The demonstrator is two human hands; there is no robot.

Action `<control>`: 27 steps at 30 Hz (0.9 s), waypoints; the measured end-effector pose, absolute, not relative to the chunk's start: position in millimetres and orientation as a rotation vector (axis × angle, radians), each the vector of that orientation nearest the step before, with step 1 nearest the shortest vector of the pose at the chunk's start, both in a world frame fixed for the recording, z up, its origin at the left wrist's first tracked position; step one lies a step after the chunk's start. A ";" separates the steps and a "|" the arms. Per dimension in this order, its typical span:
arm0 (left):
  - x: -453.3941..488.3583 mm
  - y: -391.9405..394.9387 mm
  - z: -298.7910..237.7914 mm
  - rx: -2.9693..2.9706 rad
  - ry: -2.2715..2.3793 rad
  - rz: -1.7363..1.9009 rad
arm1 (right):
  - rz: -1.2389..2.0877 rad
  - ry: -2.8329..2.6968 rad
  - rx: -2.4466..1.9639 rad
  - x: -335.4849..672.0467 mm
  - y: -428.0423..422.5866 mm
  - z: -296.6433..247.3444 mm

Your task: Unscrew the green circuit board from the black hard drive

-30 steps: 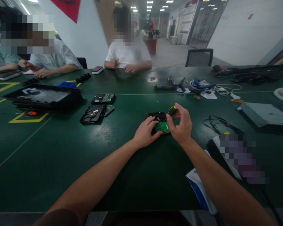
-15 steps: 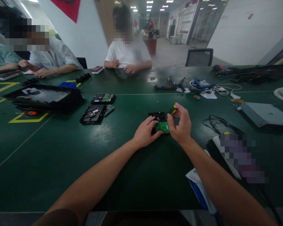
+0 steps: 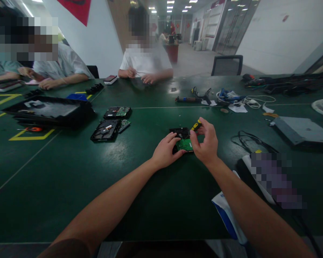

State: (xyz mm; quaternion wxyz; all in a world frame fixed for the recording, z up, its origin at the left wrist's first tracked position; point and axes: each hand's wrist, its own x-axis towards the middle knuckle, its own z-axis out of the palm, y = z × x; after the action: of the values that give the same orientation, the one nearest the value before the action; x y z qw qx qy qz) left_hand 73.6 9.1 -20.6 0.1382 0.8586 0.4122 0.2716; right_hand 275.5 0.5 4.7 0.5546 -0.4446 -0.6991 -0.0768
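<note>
A black hard drive point(image 3: 181, 133) with a green circuit board point(image 3: 185, 144) facing up lies on the dark green table point(image 3: 140, 193) in front of me. My left hand point(image 3: 165, 151) grips its left side, fingers curled over the edge. My right hand point(image 3: 206, 142) is closed round a yellow-and-black screwdriver point(image 3: 196, 125), held upright over the drive's right side.
Two more opened drives point(image 3: 106, 129) point(image 3: 117, 112) and a large black flat device point(image 3: 48, 110) lie to the left. Tools and cables point(image 3: 228, 97) sit at the far right, a grey box point(image 3: 303, 131) and a black cable point(image 3: 251, 140) at my right. Two people sit across the table.
The screwdriver handle has turned a little in my right fingers; both hands stay at the drive.
</note>
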 end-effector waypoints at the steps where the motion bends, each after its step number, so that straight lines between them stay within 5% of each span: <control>1: 73.6 9.0 -20.2 2.484 1.195 0.780 | -0.190 -1.657 -1.054 275.5 0.2 5.0; 27: 73.7 10.5 -22.7 2.489 1.183 0.789 | -0.203 -1.639 -1.081 276.7 1.7 3.9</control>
State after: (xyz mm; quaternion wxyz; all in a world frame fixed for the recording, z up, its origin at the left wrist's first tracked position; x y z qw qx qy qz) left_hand 73.7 10.5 -22.7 0.1372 0.8600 0.4089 0.2727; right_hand 276.7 1.7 3.9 0.5513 -0.4568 -0.6929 -0.0857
